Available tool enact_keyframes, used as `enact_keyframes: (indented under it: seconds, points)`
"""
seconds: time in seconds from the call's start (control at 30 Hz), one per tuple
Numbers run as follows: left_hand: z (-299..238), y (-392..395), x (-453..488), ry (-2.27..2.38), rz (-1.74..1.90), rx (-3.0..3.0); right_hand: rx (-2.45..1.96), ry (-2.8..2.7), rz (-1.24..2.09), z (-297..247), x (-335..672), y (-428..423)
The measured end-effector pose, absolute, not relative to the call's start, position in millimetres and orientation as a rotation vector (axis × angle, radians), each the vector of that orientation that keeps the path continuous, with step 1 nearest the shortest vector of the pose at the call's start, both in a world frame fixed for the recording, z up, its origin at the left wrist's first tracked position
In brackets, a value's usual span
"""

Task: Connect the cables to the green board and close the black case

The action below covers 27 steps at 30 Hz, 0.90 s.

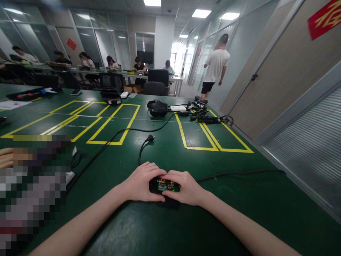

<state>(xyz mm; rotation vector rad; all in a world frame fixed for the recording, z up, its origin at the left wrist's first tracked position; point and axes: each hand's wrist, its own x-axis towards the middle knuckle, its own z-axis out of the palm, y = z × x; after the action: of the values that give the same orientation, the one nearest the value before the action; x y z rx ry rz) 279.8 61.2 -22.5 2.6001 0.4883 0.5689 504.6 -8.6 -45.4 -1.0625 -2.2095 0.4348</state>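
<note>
Both my hands close around a small green circuit board (163, 186) low in the middle of the view, just above the green table. Copper-coloured ring coils and other parts stand on the board, and dark material surrounds it. My left hand (142, 183) grips it from the left, thumb below and fingers above. From the right, my right hand (186, 188) holds it the same way, with the fingertips of both hands meeting over its far edge. A black cable with a plug (150, 138) runs down behind my left hand. Another black cable (239, 174) reaches my right hand.
Yellow tape rectangles (122, 143) mark the green table (128, 231). Black headsets (157, 107) and a heap of cables (199, 112) lie at the far side. A blurred-out person (29, 199) is close on the left. Another person (217, 64) walks behind, beyond the table.
</note>
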Motion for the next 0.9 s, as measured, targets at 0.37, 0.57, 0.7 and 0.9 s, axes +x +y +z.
enact_keyframes:
  seconds: [0.37,0.57,0.7,0.9]
  points:
    - [-18,58,281,0.528,0.486,2.665,-0.961,-2.171,0.34,-46,505,-5]
    - [-20,57,281,0.553,0.509,2.628,-1.06,-2.218,0.387,-42,507,-4]
    - [-18,59,279,0.564,0.595,2.608,-1.137,-2.254,0.378,-36,509,-5]
    - [-21,65,273,0.659,0.615,2.641,-1.262,-2.342,0.298,-30,512,-4]
